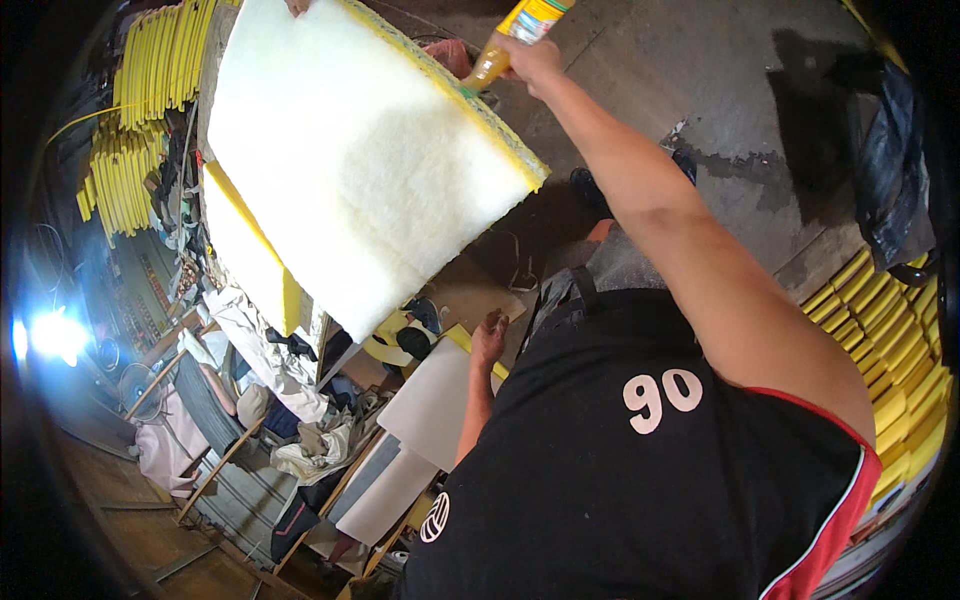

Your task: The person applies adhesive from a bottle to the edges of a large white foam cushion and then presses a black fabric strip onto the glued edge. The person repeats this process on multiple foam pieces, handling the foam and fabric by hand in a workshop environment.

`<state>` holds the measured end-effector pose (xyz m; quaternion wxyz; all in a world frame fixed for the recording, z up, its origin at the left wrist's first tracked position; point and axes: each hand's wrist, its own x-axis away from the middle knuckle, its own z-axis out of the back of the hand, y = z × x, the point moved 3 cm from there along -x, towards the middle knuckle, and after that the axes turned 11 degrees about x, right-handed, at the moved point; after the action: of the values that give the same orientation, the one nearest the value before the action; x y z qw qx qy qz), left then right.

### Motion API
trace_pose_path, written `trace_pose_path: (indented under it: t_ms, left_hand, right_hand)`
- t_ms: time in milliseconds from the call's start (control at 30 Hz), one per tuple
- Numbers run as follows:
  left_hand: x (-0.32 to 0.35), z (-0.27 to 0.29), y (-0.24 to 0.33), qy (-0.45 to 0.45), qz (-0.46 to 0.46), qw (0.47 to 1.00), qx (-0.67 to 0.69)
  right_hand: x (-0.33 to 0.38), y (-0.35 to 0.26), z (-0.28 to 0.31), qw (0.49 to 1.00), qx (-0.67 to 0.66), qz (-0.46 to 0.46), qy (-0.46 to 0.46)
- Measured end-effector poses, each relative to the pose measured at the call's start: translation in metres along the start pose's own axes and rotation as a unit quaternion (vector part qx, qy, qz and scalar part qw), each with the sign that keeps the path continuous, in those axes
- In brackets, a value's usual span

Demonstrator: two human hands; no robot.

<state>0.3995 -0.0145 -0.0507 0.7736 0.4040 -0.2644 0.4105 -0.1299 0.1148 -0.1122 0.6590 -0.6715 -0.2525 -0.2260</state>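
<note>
A right hand (528,55) tips a bottle (512,35) at a raised foam panel's (350,160) yellow edge, grip wrapped round it. The left hand (489,336) (grip unclear) hangs low. Overtilt, and glue could drip onto the floor (650,60).

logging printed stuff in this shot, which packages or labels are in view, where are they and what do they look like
Bottle: top centre, in the right hand, amber body, yellow label with red and green patches.
Shirt print: lower centre, white figures on black cloth.
Round emblem: shirt's lower left, white on black.
</note>
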Motion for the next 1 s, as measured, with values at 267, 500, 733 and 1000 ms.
trace_pose_path:
  t_ms: [267,500,733,1000]
  left_hand:
    - [-0.005,-0.005,0.006,-0.049,0.024,0.998,-0.009]
    - [0.003,0.002,0.023,0.006,0.003,0.999,0.031]
    - [-0.011,-0.003,-0.004,-0.037,-0.007,0.999,-0.037]
    - [-0.016,0.02,0.042,0.015,-0.039,0.999,-0.034]
  right_hand:
    - [-0.024,0.043,0.006,0.998,0.014,0.016,0.06]
    - [0.006,0.062,0.041,0.998,0.052,-0.034,0.002]
    - [0.022,0.069,0.059,0.999,0.004,-0.046,0.024]
    - [0.089,0.116,0.121,0.994,0.051,-0.096,-0.027]
